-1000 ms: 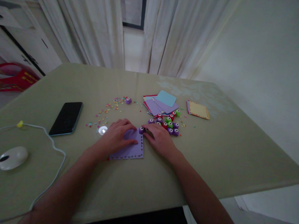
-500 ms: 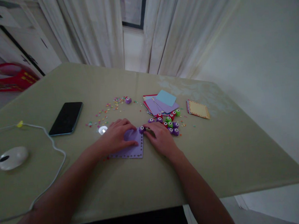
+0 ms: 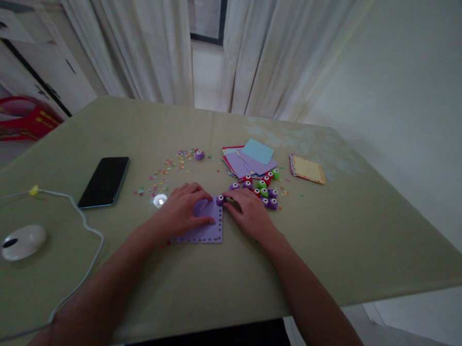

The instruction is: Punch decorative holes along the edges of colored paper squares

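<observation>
A purple card (image 3: 203, 237) with small holes along its edges lies on the table in front of me. My left hand (image 3: 186, 209) rests over it, thumb and fingers apart, covering much of its upper left. At the card's upper right corner sits a small purple paper punch (image 3: 220, 200) with an eye on top. The fingertips of my right hand (image 3: 248, 208) close on this punch from the right. Several more purple, green and red punches (image 3: 261, 185) cluster just beyond my right hand, and one lone purple punch (image 3: 199, 154) stands farther back.
Paper confetti (image 3: 169, 168) is scattered past my left hand, near a shiny round piece (image 3: 160, 200). Behind the punches lie loose coloured cards (image 3: 257, 152); right of them is a stack of hole-edged cards (image 3: 307, 169). A phone (image 3: 104, 182), white mouse (image 3: 24, 242) and cable (image 3: 87, 227) lie left.
The view has shifted very slightly, moving everything a little to the right. Both hands, the card and the held punch keep their places relative to each other.
</observation>
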Action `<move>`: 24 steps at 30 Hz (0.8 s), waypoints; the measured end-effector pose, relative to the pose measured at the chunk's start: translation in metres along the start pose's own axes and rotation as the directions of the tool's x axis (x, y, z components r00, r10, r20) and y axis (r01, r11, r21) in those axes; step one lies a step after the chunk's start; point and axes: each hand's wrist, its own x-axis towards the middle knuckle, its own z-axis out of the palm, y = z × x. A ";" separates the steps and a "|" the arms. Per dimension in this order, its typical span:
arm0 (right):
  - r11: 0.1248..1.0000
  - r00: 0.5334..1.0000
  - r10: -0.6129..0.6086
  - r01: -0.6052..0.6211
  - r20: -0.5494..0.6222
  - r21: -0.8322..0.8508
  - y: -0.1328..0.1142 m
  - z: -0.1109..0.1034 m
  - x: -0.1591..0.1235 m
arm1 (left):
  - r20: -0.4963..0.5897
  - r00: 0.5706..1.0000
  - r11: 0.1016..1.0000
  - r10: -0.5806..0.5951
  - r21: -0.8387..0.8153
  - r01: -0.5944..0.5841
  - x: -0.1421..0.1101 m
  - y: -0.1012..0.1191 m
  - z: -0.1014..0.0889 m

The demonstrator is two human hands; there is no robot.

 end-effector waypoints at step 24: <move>0.978 0.978 0.137 -0.108 -0.158 0.177 0.000 -0.007 -0.001 | -0.210 0.976 0.988 0.053 -0.130 -0.082 0.002 0.008 0.003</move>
